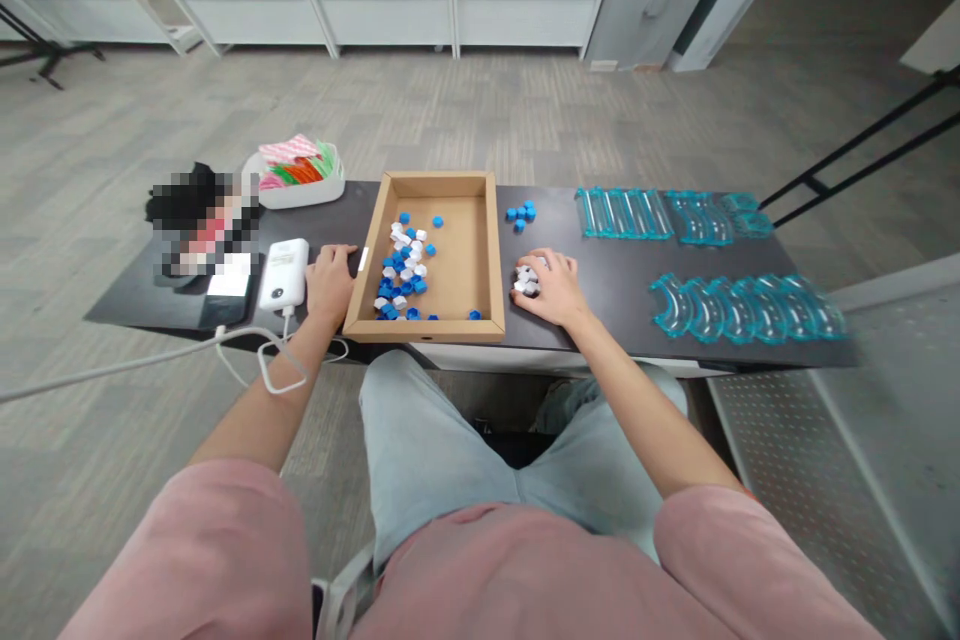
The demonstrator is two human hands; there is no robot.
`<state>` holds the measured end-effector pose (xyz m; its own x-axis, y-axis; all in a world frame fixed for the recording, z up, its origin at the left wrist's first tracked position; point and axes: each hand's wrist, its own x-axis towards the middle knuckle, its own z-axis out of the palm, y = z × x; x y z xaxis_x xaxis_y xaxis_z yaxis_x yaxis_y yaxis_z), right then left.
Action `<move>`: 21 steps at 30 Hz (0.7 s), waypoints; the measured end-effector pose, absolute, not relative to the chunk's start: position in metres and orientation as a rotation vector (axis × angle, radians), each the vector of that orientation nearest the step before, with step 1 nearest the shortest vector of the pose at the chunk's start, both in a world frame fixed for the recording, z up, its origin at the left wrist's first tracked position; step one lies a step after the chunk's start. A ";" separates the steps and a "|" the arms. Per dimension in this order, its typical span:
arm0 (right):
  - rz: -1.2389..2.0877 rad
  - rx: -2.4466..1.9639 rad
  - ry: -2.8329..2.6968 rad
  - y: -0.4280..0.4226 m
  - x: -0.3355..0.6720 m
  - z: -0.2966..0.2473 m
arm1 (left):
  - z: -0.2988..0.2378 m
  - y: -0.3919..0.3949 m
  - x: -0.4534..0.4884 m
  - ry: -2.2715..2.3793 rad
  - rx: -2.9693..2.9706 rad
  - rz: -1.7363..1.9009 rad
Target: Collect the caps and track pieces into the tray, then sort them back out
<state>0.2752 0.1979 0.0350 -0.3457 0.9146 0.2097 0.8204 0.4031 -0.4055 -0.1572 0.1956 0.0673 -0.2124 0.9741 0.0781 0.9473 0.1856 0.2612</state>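
A shallow cardboard tray [484, 250] sits in the middle of a dark table [615, 265] and holds several small blue and white pieces [403, 265], mostly at its left side. My right hand [549, 285] rests on the table just right of the tray, fingers curled over a small cluster of white pieces [526, 280]. A few blue pieces [520, 212] lie farther back on the table. My left hand [330, 278] lies against the tray's left wall, fingers bent, with nothing visible in it.
Two rows of clear teal curved and straight track pieces [739, 305] cover the table's right part. On the left are a white power bank [283, 273] with a cable, a white bin of colourful sticks [300, 170] and a blurred dark object [199, 220].
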 end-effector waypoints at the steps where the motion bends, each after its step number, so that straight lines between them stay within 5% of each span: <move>1: 0.310 -1.493 -2.249 0.198 0.275 0.034 | 0.066 0.196 -0.158 2.336 1.902 0.387; 13: 0.382 -1.534 -2.070 0.188 0.281 0.052 | 0.058 0.192 -0.160 2.315 1.881 0.393; 21: 0.628 -0.950 -2.762 0.237 0.151 0.105 | 0.065 0.188 -0.157 2.292 1.848 0.372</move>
